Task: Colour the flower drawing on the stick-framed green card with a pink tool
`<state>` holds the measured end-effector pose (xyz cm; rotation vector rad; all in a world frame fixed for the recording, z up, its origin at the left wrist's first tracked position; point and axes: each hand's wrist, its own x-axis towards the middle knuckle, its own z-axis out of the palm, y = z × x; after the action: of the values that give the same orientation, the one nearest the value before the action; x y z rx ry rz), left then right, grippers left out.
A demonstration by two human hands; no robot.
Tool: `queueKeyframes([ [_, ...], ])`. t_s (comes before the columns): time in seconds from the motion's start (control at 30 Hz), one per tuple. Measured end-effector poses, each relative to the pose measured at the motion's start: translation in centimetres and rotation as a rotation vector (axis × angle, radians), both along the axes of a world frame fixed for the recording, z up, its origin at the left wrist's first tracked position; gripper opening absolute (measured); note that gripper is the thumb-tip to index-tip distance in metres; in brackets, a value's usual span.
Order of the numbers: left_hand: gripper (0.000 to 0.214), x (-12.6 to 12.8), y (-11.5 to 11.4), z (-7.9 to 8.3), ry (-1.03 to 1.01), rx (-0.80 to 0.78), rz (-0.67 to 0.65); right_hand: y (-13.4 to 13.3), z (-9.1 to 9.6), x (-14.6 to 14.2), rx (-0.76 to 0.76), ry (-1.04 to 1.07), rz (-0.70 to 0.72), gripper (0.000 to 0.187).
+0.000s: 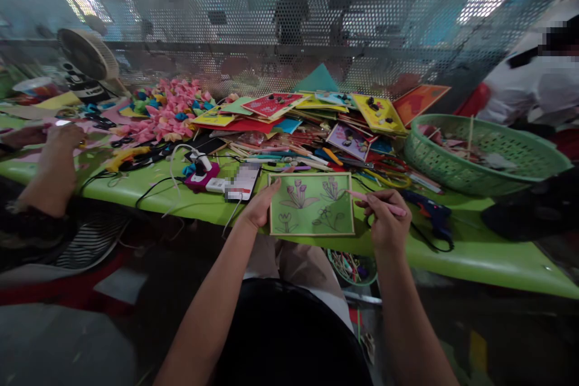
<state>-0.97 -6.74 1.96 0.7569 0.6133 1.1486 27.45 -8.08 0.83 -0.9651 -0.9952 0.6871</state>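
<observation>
A green card (pixel 312 205) with drawn flower outlines lies on the green table (pixel 474 253) in front of me. My left hand (pixel 260 205) rests against the card's left edge, fingers stretched along it. My right hand (pixel 384 220) is closed round a pink pen (pixel 375 202), whose tip points at the card's upper right corner.
A green basket (pixel 484 154) of scraps stands at right, with a blue glue gun (pixel 432 211) beside my right hand. Colourful cards (pixel 316 114) and pink paper flowers (pixel 167 111) pile up behind. Another person's arm (pixel 49 163) rests at left, and a person in white (pixel 534 84) sits at far right.
</observation>
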Motion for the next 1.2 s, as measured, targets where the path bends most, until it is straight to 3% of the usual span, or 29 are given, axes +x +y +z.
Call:
queueKeyframes([
  [0.23, 0.065, -0.01, 0.04, 0.00, 0.005, -0.022, 0.011, -0.05, 0.03, 0.00, -0.001, -0.044, 0.008, 0.016],
  [0.6, 0.059, -0.15, 0.07, -0.25, 0.033, -0.025, 0.016, -0.37, 0.33, -0.14, -0.027, -0.144, 0.097, 0.015],
  [1.0, 0.065, -0.05, -0.24, 0.19, 0.010, -0.003, 0.001, -0.19, 0.48, -0.34, 0.026, -0.073, 0.005, 0.013],
  [1.2, 0.062, -0.01, -0.10, 0.08, -0.003, -0.010, 0.003, -0.50, 0.74, -0.37, -0.024, -0.119, 0.084, 0.014],
])
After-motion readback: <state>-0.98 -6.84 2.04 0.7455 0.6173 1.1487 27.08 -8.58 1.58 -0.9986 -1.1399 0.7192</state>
